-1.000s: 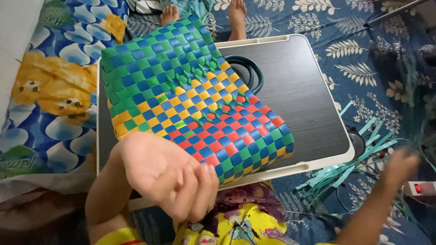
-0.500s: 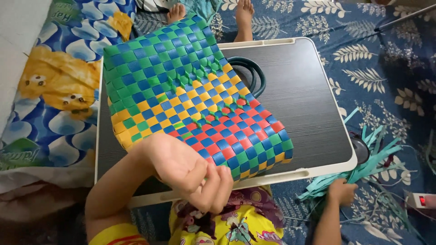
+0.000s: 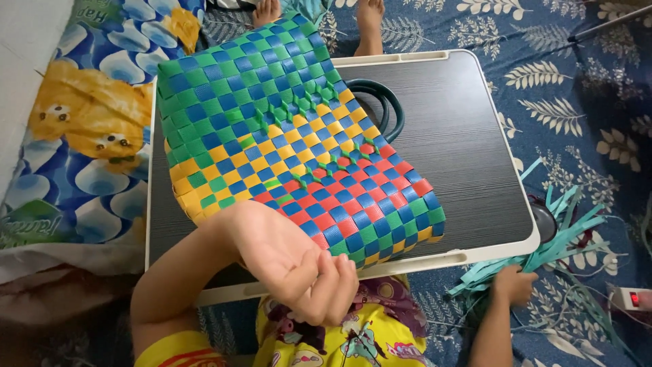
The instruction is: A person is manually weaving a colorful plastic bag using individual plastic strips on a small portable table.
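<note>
Teal strips [image 3: 543, 255] lie under right hand [image 3: 513, 284], grip closed on them.

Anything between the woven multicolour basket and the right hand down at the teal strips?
Head view: between the woven green, blue, yellow and red basket and the right hand on the teal plastic strips lie bare dark tabletop and the white table rim.

The woven basket of flat blue, green, yellow and red plastic strips [image 3: 285, 143] looks glossy and smooth. The dark lap table top with a pale plastic rim [image 3: 468, 143] shows a matt wood-grain finish. The loose teal plastic strips [image 3: 543, 255] shine slightly. The blue leaf-print floor cloth [image 3: 584, 95] is soft and matt.
</note>
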